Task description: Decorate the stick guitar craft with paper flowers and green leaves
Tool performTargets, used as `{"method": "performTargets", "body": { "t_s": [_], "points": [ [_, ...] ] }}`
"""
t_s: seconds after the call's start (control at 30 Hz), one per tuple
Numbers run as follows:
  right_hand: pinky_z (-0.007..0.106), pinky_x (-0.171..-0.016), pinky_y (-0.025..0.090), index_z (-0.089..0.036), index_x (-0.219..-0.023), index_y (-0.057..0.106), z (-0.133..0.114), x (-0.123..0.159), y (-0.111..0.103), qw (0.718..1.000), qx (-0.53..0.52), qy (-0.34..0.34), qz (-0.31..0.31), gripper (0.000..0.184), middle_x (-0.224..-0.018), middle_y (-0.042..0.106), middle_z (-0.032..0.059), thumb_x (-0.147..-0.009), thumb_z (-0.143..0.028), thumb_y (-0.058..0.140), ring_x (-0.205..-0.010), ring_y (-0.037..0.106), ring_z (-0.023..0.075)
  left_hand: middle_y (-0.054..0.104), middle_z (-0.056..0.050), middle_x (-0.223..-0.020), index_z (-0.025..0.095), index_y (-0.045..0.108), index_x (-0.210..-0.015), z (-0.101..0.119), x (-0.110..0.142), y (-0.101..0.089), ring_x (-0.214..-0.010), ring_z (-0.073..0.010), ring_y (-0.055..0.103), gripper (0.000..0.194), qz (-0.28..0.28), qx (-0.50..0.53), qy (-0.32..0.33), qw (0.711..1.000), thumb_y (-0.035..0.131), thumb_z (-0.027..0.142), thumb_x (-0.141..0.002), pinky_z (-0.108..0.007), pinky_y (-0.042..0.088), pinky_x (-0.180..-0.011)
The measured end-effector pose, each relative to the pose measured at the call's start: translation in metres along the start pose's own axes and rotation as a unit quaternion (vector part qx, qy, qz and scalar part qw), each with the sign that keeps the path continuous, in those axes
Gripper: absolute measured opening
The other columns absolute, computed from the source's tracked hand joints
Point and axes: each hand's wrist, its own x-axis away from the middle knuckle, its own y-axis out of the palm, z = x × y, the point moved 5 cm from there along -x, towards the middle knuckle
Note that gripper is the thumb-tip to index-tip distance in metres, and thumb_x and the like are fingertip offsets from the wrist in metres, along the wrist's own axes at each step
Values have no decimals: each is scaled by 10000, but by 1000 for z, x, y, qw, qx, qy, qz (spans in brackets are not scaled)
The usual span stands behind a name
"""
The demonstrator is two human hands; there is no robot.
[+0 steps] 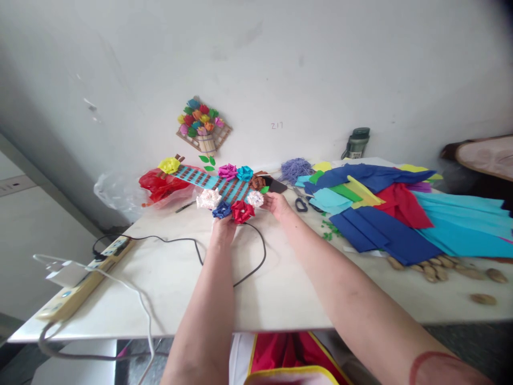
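Note:
Between my hands is a flower-trimmed craft piece with a long woven blue-and-brown panel, slanting up to the left. Fabric or paper flowers edge it: a yellow flower at the far end, and a red flower, a dark blue flower and white ones near me. My left hand grips the near edge beneath the dark blue flower, its fingers mostly hidden behind the piece. On the right edge, beside a small white flower, my right hand holds it with bent fingers.
Coloured paper sheets, scissors and purple shreds lie to the right, with brown nut-like pieces nearby. A power strip with cords is at left. A flower wall piece and a bottle stand behind.

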Motion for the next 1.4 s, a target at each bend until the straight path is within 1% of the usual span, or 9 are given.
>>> {"method": "performTargets", "body": {
  "t_s": [0.1, 0.17, 0.3, 0.47, 0.63, 0.77, 0.87, 1.2, 1.4],
  "points": [
    [233, -530, 500, -140, -754, 607, -6, 2, 0, 997, 42, -41, 39, 53, -594, 652, 9, -757, -155, 556, -532, 598, 121, 690, -57, -829, 142, 621, -829, -1, -1, -1, -718, -176, 643, 296, -5, -8, 2, 1000, 640, 12, -564, -283, 533, -623],
    [216, -491, 483, -149, -730, 596, -10, 5, 0, 994, 72, -60, 63, 9, -564, 641, -4, -737, -155, 599, -511, 588, 116, 689, -56, -824, 141, 621, -828, -2, -2, -3, -709, -174, 642, 291, -3, -14, -1, 1000, 640, 18, -564, -288, 535, -617],
    [211, -440, 458, -159, -674, 550, -13, 9, 2, 988, 101, -61, 100, 86, -526, 621, -19, -730, -134, 610, -477, 576, 112, 685, -52, -798, 141, 613, -830, -4, -4, -8, -672, -168, 638, 305, 4, -16, -2, 1000, 649, 18, -553, -273, 533, -573],
    [223, -463, 471, -165, -680, 520, -14, 10, 4, 985, 107, -56, 126, 106, -520, 607, -26, -741, -117, 591, -484, 581, 115, 684, -42, -771, 149, 603, -815, -5, -5, -9, -649, -162, 638, 299, 5, -19, -4, 1000, 651, 22, -549, -273, 543, -570],
    [219, -474, 471, -169, -668, 518, -15, 10, 5, 982, 122, -53, 135, 113, -501, 585, -33, -753, -105, 556, -486, 580, 117, 685, -46, -786, 147, 598, -834, -5, -5, -8, -663, -157, 644, 307, 5, -18, -5, 1000, 640, 18, -558, -264, 546, -585],
    [228, -477, 471, -160, -759, 545, -17, 12, 6, 982, 123, -50, 135, 29, -519, 604, -28, -766, -146, 569, -490, 585, 123, 686, -46, -772, 143, 596, -817, -6, -5, -8, -658, -167, 644, 314, 8, -12, -7, 1000, 647, 15, -534, -276, 548, -582],
    [229, -469, 466, -156, -778, 554, -19, 13, 6, 981, 126, -51, 140, 19, -504, 590, -34, -781, -167, 569, -473, 569, 119, 683, -52, -762, 131, 598, -826, -7, -5, -9, -645, -167, 641, 321, 11, -11, -14, 1000, 649, 10, -533, -277, 545, -573],
    [226, -435, 457, -163, -713, 508, -19, 11, 4, 981, 108, -58, 151, 113, -481, 565, -39, -780, -85, 556, -453, 561, 117, 689, -52, -796, 148, 608, -846, -7, -6, -10, -678, -171, 647, 327, -3, -15, -21, 1000, 648, 14, -550, -275, 549, -579],
    [227, -442, 465, -157, -751, 521, -19, 9, 3, 979, 114, -58, 158, 86, -473, 562, -43, -782, -87, 561, -453, 568, 123, 687, -38, -777, 163, 612, -874, -7, -5, -9, -664, -154, 643, 343, -1, -28, -23, 999, 640, 26, -562, -256, 547, -578]
  ]
}}
